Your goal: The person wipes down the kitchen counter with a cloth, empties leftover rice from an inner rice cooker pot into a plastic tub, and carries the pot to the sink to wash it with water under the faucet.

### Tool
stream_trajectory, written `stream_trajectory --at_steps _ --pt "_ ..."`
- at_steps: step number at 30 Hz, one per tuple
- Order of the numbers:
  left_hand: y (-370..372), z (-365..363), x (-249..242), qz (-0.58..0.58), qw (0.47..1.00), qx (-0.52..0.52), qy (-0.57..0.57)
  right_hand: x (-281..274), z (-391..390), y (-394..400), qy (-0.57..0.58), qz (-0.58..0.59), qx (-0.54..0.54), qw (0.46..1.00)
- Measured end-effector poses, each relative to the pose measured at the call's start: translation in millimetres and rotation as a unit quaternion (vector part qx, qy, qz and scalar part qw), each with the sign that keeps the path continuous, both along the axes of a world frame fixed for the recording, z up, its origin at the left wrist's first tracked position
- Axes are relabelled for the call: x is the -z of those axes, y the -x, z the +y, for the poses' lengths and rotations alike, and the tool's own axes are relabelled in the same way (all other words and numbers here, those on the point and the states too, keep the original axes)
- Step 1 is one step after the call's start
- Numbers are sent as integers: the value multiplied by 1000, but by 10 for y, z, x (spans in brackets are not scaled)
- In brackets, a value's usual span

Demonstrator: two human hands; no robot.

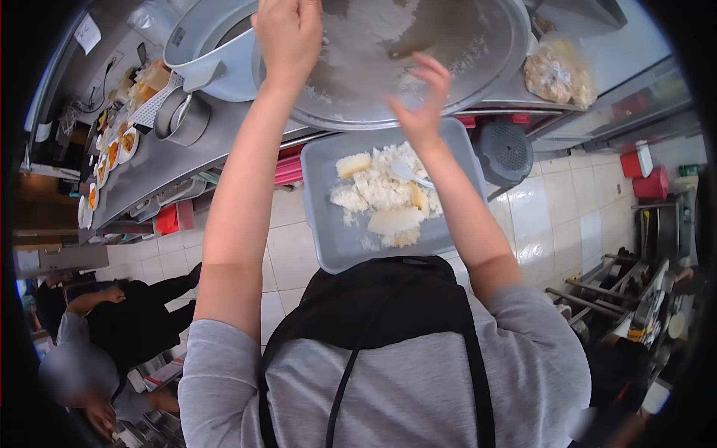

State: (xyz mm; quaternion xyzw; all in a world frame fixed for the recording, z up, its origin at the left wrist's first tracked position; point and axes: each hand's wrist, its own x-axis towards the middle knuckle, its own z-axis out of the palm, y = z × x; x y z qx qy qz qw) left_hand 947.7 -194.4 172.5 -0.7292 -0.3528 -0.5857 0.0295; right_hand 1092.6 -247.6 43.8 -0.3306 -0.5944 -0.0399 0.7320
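Note:
A large round metal pan (328,116) with rice stuck to its bottom lies at the top, on the counter. My left hand (290,37) is closed over the pan's left side; what it holds, if anything, is hidden. Over the pan's lower right part is my right hand (423,104), its fingers apart and slightly blurred, with nothing in them. Below the pan, a grey plastic tub (323,235) holds clumps of white rice (385,183) and a pale scoop (409,173).
On the left counter stand a metal pot (183,123) and several small plates of food. A bag (553,71) lies right of the pan, above a dark grey stool (506,153). A co-worker (119,321) is at lower left, and another person is at lower right.

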Motion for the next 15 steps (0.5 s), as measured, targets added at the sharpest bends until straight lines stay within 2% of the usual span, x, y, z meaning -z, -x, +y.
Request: stream_trajectory --at_steps 1,3,4,6,7,8,9,10,11,13,14,15 --pt "-16 -16 2 5 1000 -4 9 -256 38 178 19 -36 27 999" --pt "-41 -78 -12 21 999 -18 29 -387 185 443 65 -119 8 991" --pt "-40 -87 -24 39 997 -38 49 -317 257 488 93 -163 -37 982" --pt "70 21 111 44 999 5 15 93 179 482 113 -170 -58 977" --pt "104 92 124 48 998 43 -17 378 28 475 125 -111 -54 984" --pt "113 70 67 7 994 106 4 672 -197 426 197 -84 -50 975" --pt "122 25 13 5 994 111 -6 1178 -401 359 320 -74 -64 942" --pt "136 -26 -26 3 994 110 29 1739 -569 243 430 -154 -62 887" --pt "151 -22 -64 1 992 108 65 2202 -767 26 487 -382 -68 783" --pt "279 100 -107 29 993 101 62 2454 -990 -206 478 -436 -103 756" --pt "340 108 -157 90 984 68 136 2258 -889 -238 473 -434 -98 761" --pt "399 132 -192 149 966 33 209 2059 -806 -300 551 -278 -113 779"
